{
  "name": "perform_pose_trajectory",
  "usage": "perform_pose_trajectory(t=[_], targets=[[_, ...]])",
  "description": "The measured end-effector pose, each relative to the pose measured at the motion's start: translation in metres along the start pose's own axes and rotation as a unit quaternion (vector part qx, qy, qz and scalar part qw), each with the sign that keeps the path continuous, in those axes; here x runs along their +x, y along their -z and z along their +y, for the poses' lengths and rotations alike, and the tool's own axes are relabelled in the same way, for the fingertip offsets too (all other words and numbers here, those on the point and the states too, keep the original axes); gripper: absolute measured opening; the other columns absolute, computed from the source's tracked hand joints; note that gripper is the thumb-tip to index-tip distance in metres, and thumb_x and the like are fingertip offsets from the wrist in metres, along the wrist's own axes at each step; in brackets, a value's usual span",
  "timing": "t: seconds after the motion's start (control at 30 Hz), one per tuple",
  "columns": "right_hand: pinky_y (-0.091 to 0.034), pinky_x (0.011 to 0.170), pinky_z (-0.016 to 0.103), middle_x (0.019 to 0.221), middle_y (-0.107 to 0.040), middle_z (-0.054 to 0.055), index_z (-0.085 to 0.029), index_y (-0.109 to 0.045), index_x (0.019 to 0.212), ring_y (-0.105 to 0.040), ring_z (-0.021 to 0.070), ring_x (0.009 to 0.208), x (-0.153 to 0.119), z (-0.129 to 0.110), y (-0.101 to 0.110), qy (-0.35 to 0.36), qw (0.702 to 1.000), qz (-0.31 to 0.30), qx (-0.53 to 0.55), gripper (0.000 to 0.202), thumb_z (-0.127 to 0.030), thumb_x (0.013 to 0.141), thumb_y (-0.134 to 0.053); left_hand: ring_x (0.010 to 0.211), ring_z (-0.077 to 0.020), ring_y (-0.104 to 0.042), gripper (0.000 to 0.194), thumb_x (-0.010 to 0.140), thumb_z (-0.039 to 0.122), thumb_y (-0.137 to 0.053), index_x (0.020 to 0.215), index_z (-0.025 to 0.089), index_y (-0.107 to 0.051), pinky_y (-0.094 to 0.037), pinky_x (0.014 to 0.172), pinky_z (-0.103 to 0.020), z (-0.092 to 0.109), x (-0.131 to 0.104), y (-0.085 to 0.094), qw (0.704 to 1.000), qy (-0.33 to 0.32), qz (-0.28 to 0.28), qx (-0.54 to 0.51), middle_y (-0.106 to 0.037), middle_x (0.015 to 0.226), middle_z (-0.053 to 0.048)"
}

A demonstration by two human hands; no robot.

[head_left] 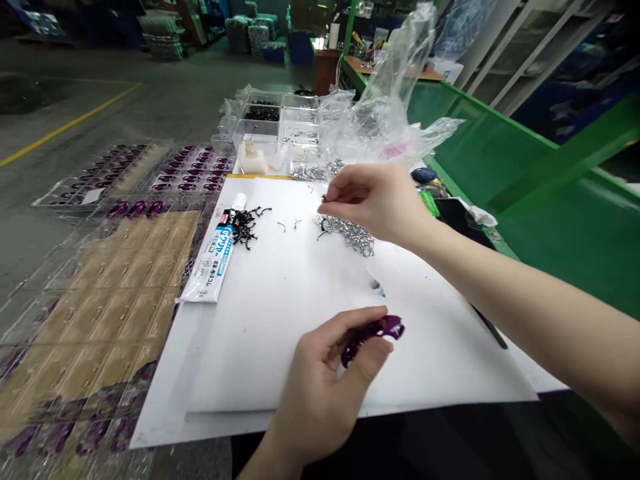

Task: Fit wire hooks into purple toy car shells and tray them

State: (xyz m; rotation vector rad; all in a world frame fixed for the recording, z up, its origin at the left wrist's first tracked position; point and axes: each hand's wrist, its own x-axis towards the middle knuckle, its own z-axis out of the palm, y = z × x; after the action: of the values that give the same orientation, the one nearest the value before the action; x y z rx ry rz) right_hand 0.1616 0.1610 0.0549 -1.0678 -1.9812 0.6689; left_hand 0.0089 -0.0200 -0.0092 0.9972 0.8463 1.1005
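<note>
My left hand [327, 383] is closed around a glossy purple plastic part [394, 327], gripped between thumb and fingers low over the white sheet [260, 347]. My right hand [383, 200] is pinched above a heap of small silver pieces [355, 235]. At its fingertips shows a small dark piece [324, 199], too little to name. A pile of thin, curved black pieces [244, 227] lies to the left, against a white and blue glue tube [210, 260]. A few loose black pieces [296, 224] are scattered between the piles.
Clear plastic trays [115, 280] with purple parts in some pockets fill the left side. A divided box [264, 112] of black pieces stands at the back, beside crumpled clear bags [390, 100]. A green frame [500, 160] borders the right.
</note>
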Motion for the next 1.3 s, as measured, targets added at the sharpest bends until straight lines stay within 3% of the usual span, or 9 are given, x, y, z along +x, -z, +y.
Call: perform_pose_trajectory(t=[0.17,0.27,0.37,0.5,0.57,0.7,0.77,0.83,1.3], targets=[[-0.067,0.075,0.028,0.09,-0.083,0.0,-0.023,-0.083,0.09,-0.08,0.0173,0.081,-0.093,-0.018,0.033,0.017,0.992,0.089,0.092,0.015,-0.014,0.084,-0.092,0.09,-0.0155,-0.079,0.026,0.107,0.043,-0.075,0.121,0.028,-0.09,-0.062,0.074,-0.018,0.001,0.007,0.001,0.994,-0.011,0.004,-0.107,-0.087,0.116,-0.01],[-0.068,0.075,0.025,0.094,-0.085,-0.003,-0.027,-0.085,0.098,-0.081,0.0149,0.079,-0.136,-0.031,0.035,0.031,0.992,0.095,0.078,0.021,-0.011,0.086,-0.092,0.088,-0.0138,-0.078,0.025,0.108,0.043,-0.074,0.116,0.026,-0.091,-0.061,0.075,-0.016,0.004,0.011,0.0,0.993,-0.004,0.005,-0.121,-0.088,0.109,-0.009],[-0.068,0.074,0.021,0.098,-0.086,-0.005,-0.028,-0.085,0.108,-0.081,0.0121,0.078,-0.159,-0.038,0.033,0.054,0.994,0.088,0.044,0.03,-0.006,0.088,-0.089,0.086,-0.0129,-0.077,0.023,0.105,0.041,-0.078,0.114,0.025,-0.092,-0.06,0.073,-0.014,0.006,0.013,-0.001,0.996,0.001,0.002,-0.094,-0.088,0.101,-0.007],[-0.069,0.075,0.019,0.097,-0.087,-0.005,-0.028,-0.087,0.11,-0.083,0.0123,0.079,-0.165,-0.044,0.036,0.052,0.994,0.07,0.068,0.032,-0.005,0.088,-0.089,0.081,-0.0109,-0.078,0.02,0.102,0.041,-0.082,0.113,0.027,-0.092,-0.06,0.068,-0.011,0.005,0.014,0.0,0.998,-0.003,0.007,-0.066,-0.087,0.091,-0.004],[-0.07,0.072,0.017,0.092,-0.087,-0.004,-0.029,-0.089,0.102,-0.084,0.0136,0.077,-0.162,-0.046,0.038,-0.027,0.988,0.081,0.127,0.029,-0.007,0.083,-0.094,0.086,-0.0107,-0.08,0.019,0.098,0.038,-0.087,0.115,0.03,-0.091,-0.061,0.071,-0.009,0.003,0.014,0.002,0.998,-0.015,0.014,-0.051,-0.089,0.097,-0.002],[-0.068,0.067,0.014,0.081,-0.086,-0.001,-0.03,-0.091,0.091,-0.085,0.0169,0.076,-0.156,-0.046,0.035,-0.241,0.913,0.039,0.326,0.021,-0.017,0.077,-0.102,0.104,-0.011,-0.083,0.035,0.09,0.019,-0.094,0.119,0.039,-0.089,-0.063,0.096,-0.012,-0.002,0.011,0.002,0.997,-0.068,0.035,0.009,-0.089,0.117,0.003],[-0.068,0.067,0.013,0.081,-0.085,0.0,-0.03,-0.091,0.092,-0.085,0.0164,0.076,-0.156,-0.043,0.03,-0.279,0.881,0.02,0.382,0.021,-0.02,0.077,-0.103,0.104,-0.0104,-0.083,0.04,0.089,0.014,-0.094,0.119,0.04,-0.089,-0.064,0.099,-0.013,-0.004,0.01,0.001,0.995,-0.089,0.045,0.031,-0.089,0.117,0.005],[-0.067,0.069,0.012,0.082,-0.086,0.0,-0.029,-0.092,0.091,-0.084,0.0156,0.076,-0.158,-0.042,0.026,-0.292,0.871,0.025,0.394,0.023,-0.019,0.075,-0.104,0.103,-0.0103,-0.082,0.042,0.089,0.011,-0.093,0.119,0.04,-0.089,-0.065,0.097,-0.012,-0.005,0.01,0.0,0.992,-0.103,0.051,0.043,-0.088,0.115,0.005],[-0.063,0.082,0.004,0.095,-0.087,-0.008,-0.041,-0.091,0.099,-0.085,0.009,0.088,-0.162,-0.048,0.029,-0.241,0.929,0.031,0.28,0.034,-0.01,0.085,-0.094,0.113,-0.0138,-0.082,0.052,0.087,-0.002,-0.087,0.117,0.04,-0.089,-0.067,0.103,-0.018,-0.006,0.005,-0.012,0.966,-0.188,0.09,0.152,-0.087,0.123,0.007]])
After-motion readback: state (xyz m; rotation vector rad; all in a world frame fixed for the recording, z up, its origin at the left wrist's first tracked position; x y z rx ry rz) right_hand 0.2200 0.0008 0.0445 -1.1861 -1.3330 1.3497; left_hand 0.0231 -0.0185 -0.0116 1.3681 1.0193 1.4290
